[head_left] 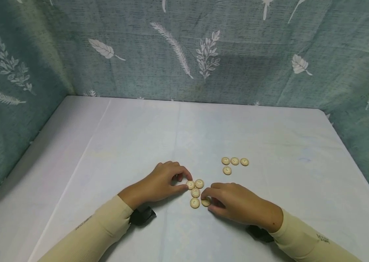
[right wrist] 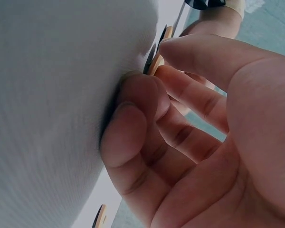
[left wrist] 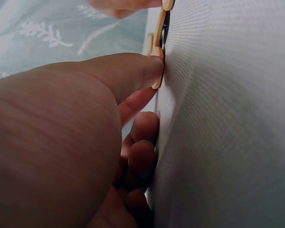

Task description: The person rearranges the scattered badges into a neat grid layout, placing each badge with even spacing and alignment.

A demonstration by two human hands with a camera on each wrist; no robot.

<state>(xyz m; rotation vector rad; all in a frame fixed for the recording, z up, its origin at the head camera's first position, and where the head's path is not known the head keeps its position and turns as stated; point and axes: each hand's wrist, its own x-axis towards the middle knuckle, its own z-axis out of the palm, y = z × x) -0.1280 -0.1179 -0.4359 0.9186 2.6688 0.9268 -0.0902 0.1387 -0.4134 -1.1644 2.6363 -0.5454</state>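
Several round wooden buttons lie flat on the white cloth in front of me. My left hand [head_left: 166, 182] pinches the upper-left button [head_left: 190, 185] of the near group between thumb and forefinger. In the left wrist view the thumb [left wrist: 140, 71] presses on that button's edge. My right hand [head_left: 237, 203] grips the lower-right button [head_left: 206, 202], partly hidden by its fingers. Between the hands lie a top button [head_left: 199, 183], a middle button [head_left: 195, 193] and a lower-left button [head_left: 195, 203]. The right wrist view shows the right-hand button [right wrist: 155, 64] at the thumb tip, low over the cloth.
Farther back and right, a row of three buttons [head_left: 234, 161] lies with a single button [head_left: 227, 170] below its left end. The white cloth [head_left: 132, 131] covers the table. A green leaf-patterned curtain [head_left: 237, 62] stands behind and at both sides.
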